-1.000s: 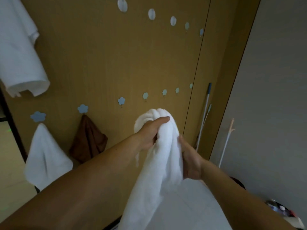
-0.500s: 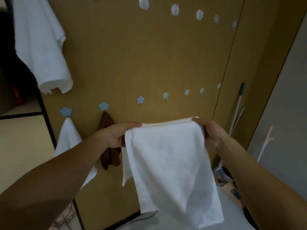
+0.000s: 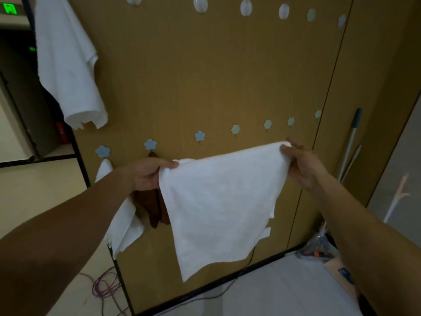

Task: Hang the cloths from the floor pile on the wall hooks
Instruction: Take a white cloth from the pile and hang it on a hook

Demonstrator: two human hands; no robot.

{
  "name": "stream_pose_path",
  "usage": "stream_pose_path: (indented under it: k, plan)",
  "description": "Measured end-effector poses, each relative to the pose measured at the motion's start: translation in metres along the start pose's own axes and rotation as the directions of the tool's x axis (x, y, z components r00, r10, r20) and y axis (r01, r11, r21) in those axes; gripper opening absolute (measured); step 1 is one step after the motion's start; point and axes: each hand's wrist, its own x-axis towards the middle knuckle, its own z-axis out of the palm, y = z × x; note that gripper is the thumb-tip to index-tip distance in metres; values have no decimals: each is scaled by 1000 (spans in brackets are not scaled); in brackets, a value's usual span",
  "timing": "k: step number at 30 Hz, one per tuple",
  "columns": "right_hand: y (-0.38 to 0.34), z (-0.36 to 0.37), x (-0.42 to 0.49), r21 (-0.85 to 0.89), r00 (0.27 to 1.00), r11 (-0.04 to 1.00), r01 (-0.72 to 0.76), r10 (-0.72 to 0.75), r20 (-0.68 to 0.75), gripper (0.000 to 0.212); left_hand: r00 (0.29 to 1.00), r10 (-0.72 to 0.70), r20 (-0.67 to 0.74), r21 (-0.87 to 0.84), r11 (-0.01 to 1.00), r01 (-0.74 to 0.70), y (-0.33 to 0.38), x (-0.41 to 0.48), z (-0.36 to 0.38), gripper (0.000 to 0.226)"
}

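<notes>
Tan wood-panel wall (image 3: 205,76), crossed by a row of blue flower-shaped hooks. Just below that row: white cloth (image 3: 221,201), spread flat, held up by its top edge, long axis running left to right, with a lower corner hanging free. Left hand (image 3: 148,174) pinching the left top corner, right hand (image 3: 303,165) gripping the right. Nearest bare hook (image 3: 200,135) just above the top edge, closer to the left hand. Plain, soft, lightly creased fabric. Behind the left hand, already hung: brown cloth (image 3: 155,208).
</notes>
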Motion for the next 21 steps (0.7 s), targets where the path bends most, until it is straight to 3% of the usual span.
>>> stream_pose_path:
  k: [4,6,9,10,12,14,15,19,21]
  plan:
    - [40,-11,-18,-442,950,858,-261,310,41,26,989,-61,-132,-40,998,56,-21,-1,-6,49]
    - [40,-12,-13,-408,970,887,-217,241,8,20,984,-20,-176,-113,994,0,-22,-2,-7,44]
    - [25,-6,-5,-160,999,986,-44,43,-11,47,969,165,-183,-283,935,-212,-6,-2,-10,34]
    - [24,-4,-4,-100,1000,995,-10,8,-19,51,976,147,-159,-272,944,-187,-5,-4,-11,41]
    - [31,-1,-6,-142,1000,989,-27,26,-8,46,991,-9,-131,-66,998,0,-19,-6,-15,58]
    - [42,0,-7,-232,997,970,-70,74,11,38,970,-149,-190,135,975,177,-38,-7,-21,64]
    - [44,1,-7,-257,997,964,-69,74,8,32,958,-158,-241,158,967,199,-43,-6,-25,63]
    - [36,2,-8,-141,1000,990,11,-15,-26,22,908,-58,-415,34,996,79,-29,-1,-36,53]
    - [37,1,-13,-251,1000,968,26,-27,-2,26,904,-45,-425,5,999,52,-20,1,-33,51]
